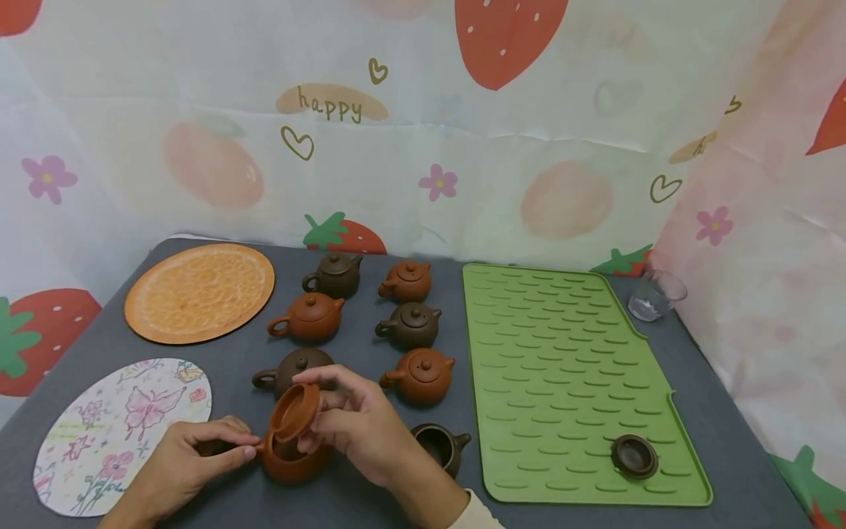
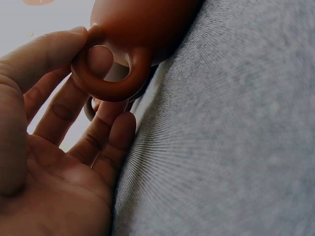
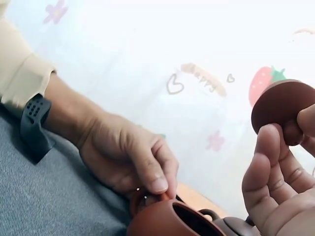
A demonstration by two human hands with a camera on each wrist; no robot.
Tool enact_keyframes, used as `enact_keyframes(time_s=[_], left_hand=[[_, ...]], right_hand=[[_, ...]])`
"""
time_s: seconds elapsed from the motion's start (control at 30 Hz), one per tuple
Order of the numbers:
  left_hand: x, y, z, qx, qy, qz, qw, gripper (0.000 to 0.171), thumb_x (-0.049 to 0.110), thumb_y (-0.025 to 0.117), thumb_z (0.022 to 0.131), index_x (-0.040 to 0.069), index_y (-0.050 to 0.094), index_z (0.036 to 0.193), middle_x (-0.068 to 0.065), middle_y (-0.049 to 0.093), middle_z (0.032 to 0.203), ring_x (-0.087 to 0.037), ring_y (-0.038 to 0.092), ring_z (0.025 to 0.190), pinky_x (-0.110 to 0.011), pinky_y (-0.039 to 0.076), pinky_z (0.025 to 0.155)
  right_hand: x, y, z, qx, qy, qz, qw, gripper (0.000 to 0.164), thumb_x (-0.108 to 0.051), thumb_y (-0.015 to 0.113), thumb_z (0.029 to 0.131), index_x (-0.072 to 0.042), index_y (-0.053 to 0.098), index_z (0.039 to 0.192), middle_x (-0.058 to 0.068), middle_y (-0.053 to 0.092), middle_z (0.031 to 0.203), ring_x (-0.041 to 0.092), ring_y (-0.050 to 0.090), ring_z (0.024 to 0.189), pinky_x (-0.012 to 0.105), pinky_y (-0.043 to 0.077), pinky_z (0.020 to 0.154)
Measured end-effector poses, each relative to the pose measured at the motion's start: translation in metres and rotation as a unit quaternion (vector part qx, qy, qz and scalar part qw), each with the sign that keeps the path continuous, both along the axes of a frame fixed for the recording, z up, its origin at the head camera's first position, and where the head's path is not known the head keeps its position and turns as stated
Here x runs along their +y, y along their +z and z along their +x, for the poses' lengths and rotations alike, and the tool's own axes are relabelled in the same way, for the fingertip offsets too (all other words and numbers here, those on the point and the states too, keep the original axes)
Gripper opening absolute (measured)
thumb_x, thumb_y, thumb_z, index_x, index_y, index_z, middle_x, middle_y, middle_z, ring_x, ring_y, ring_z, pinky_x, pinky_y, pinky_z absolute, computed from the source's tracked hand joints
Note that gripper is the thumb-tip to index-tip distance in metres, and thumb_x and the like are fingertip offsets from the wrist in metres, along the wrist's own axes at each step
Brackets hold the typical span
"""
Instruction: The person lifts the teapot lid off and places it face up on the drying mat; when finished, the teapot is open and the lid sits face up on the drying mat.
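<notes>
My left hand (image 1: 192, 459) pinches the ring handle (image 2: 110, 91) of an orange-brown clay teapot (image 1: 291, 470) between thumb and index finger. The teapot stands uncovered on the table, its dark inside partly visible. Just above its opening, my right hand (image 1: 360, 426) holds the matching lid (image 1: 295, 411) by its knob, tilted so the hollow underside faces the head camera. In the right wrist view, fingertips grip the lid's round knob (image 3: 293, 133). Right behind is a dark brown lidded teapot (image 1: 311, 360), partly covered by my right hand.
An uncovered dark teapot (image 1: 456, 450) stands right of my right forearm. Several lidded teapots, including an orange-brown one (image 1: 423, 376), stand in two columns. A dark lid (image 1: 634, 457) lies on the green mat (image 1: 555, 382). Two round mats (image 1: 198, 294) and a glass cup (image 1: 654, 295) flank them.
</notes>
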State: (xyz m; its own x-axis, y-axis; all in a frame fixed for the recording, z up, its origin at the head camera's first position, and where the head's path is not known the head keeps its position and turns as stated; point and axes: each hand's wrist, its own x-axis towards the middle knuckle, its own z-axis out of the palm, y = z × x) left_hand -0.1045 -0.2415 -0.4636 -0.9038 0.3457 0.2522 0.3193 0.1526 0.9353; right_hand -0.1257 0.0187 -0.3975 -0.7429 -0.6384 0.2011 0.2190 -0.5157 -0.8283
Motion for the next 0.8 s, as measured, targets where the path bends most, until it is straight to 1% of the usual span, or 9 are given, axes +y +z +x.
enact_keyframes(time_s=[0.13, 0.23, 0.33, 0.4, 0.5, 0.57, 0.67, 0.8], left_hand=[[0.0, 0.0, 0.0, -0.006, 0.001, 0.002, 1.0, 0.014, -0.008, 0.066, 0.087, 0.0, 0.074, 0.095, -0.015, 0.069, 0.091, -0.022, 0.064, 0.086, -0.028, 0.054, 0.073], [0.0, 0.0, 0.0, -0.004, -0.003, 0.007, 1.0, 0.015, -0.009, 0.066, 0.087, -0.001, 0.074, 0.096, -0.015, 0.069, 0.091, -0.022, 0.064, 0.086, -0.028, 0.053, 0.073], [0.0, 0.0, 0.0, 0.001, -0.01, 0.015, 0.9998, 0.016, -0.011, 0.065, 0.086, -0.002, 0.074, 0.096, -0.016, 0.069, 0.091, -0.022, 0.064, 0.086, -0.027, 0.053, 0.073], [0.0, 0.0, 0.0, -0.001, -0.009, 0.016, 0.9998, 0.016, -0.011, 0.065, 0.086, -0.002, 0.074, 0.096, -0.017, 0.069, 0.091, -0.022, 0.064, 0.087, -0.027, 0.053, 0.074], [0.0, 0.0, 0.0, -0.01, -0.001, 0.011, 0.9999, 0.014, -0.008, 0.066, 0.086, -0.001, 0.074, 0.095, -0.016, 0.069, 0.091, -0.021, 0.064, 0.088, -0.027, 0.053, 0.074], [-0.001, 0.0, 0.001, -0.013, 0.001, 0.009, 0.9999, 0.013, -0.008, 0.066, 0.087, -0.001, 0.074, 0.095, -0.016, 0.069, 0.091, -0.021, 0.064, 0.088, -0.027, 0.053, 0.075], [-0.001, 0.0, 0.001, -0.009, -0.004, 0.012, 0.9999, 0.014, -0.009, 0.066, 0.087, -0.001, 0.074, 0.096, -0.016, 0.068, 0.091, -0.021, 0.064, 0.088, -0.026, 0.053, 0.075], [0.0, -0.001, -0.001, 0.005, -0.013, 0.018, 0.9997, 0.016, -0.011, 0.065, 0.086, -0.001, 0.074, 0.096, -0.015, 0.068, 0.092, -0.02, 0.064, 0.089, -0.026, 0.052, 0.076]], right_hand=[[0.003, 0.003, 0.0, -0.011, 0.014, -0.026, 1.0, 0.04, -0.001, 0.048, 0.092, 0.001, 0.046, 0.131, 0.009, 0.062, 0.094, 0.014, 0.063, 0.074, 0.028, 0.052, 0.071], [0.006, 0.005, 0.0, -0.019, 0.012, -0.026, 0.999, 0.035, -0.01, 0.054, 0.094, -0.003, 0.047, 0.128, 0.009, 0.063, 0.093, 0.014, 0.063, 0.073, 0.028, 0.053, 0.071], [0.01, 0.008, 0.0, -0.027, 0.005, -0.017, 0.999, 0.034, -0.012, 0.061, 0.093, -0.008, 0.048, 0.123, 0.009, 0.065, 0.096, 0.015, 0.065, 0.075, 0.03, 0.053, 0.074], [0.013, 0.011, 0.0, -0.026, 0.001, -0.01, 1.0, 0.037, -0.011, 0.064, 0.091, -0.008, 0.046, 0.124, 0.009, 0.065, 0.099, 0.016, 0.065, 0.079, 0.032, 0.053, 0.078], [0.018, 0.015, 0.0, -0.012, -0.005, 0.004, 1.0, 0.048, -0.008, 0.066, 0.089, -0.003, 0.044, 0.131, 0.01, 0.063, 0.106, 0.019, 0.066, 0.088, 0.035, 0.051, 0.085], [0.022, 0.018, 0.001, 0.0, -0.013, 0.02, 1.0, 0.055, -0.007, 0.067, 0.088, 0.0, 0.042, 0.136, 0.01, 0.063, 0.109, 0.02, 0.065, 0.094, 0.035, 0.051, 0.086], [0.028, 0.024, 0.002, 0.015, -0.03, 0.047, 0.998, 0.061, -0.009, 0.071, 0.086, 0.002, 0.042, 0.14, 0.011, 0.062, 0.114, 0.021, 0.064, 0.098, 0.035, 0.051, 0.086], [0.038, 0.03, 0.006, 0.031, -0.054, 0.069, 0.996, 0.063, -0.011, 0.076, 0.085, 0.001, 0.044, 0.138, 0.013, 0.061, 0.115, 0.022, 0.064, 0.099, 0.034, 0.052, 0.084]])
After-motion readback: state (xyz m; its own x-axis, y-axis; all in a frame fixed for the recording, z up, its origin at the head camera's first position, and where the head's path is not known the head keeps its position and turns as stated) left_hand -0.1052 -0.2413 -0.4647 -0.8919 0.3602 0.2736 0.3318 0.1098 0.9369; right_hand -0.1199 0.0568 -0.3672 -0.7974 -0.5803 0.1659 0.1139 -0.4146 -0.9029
